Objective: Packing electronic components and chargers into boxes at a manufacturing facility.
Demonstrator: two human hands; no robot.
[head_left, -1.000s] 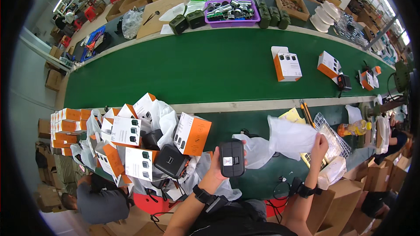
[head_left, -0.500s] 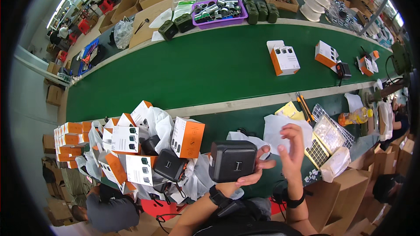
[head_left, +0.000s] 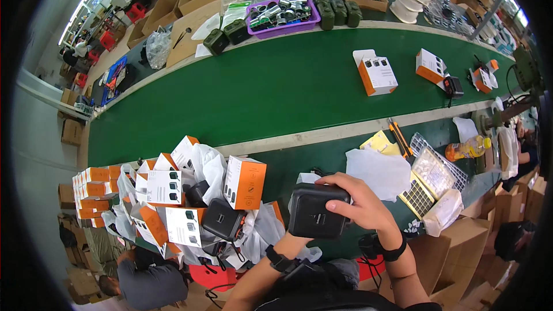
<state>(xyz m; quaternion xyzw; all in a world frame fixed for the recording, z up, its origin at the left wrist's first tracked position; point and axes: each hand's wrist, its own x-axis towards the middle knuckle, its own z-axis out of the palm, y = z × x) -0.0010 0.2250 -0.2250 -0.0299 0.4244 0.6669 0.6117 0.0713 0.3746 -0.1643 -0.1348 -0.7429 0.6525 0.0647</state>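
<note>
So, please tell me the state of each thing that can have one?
Black device: held in both hands, lifted.
Right hand: gripping the device's top and side.
Left hand: mostly hidden under the device.
Box on belt: flap open.
Orange box: closed, upright.
Bottle: lying down.

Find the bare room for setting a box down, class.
The green belt is bare from its left end to the orange-and-white box. The near bench is crowded: a box pile left, plastic bags and trays right.

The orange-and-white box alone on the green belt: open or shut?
Open. The orange-and-white box lies on the green belt with its white top flap raised.
</note>
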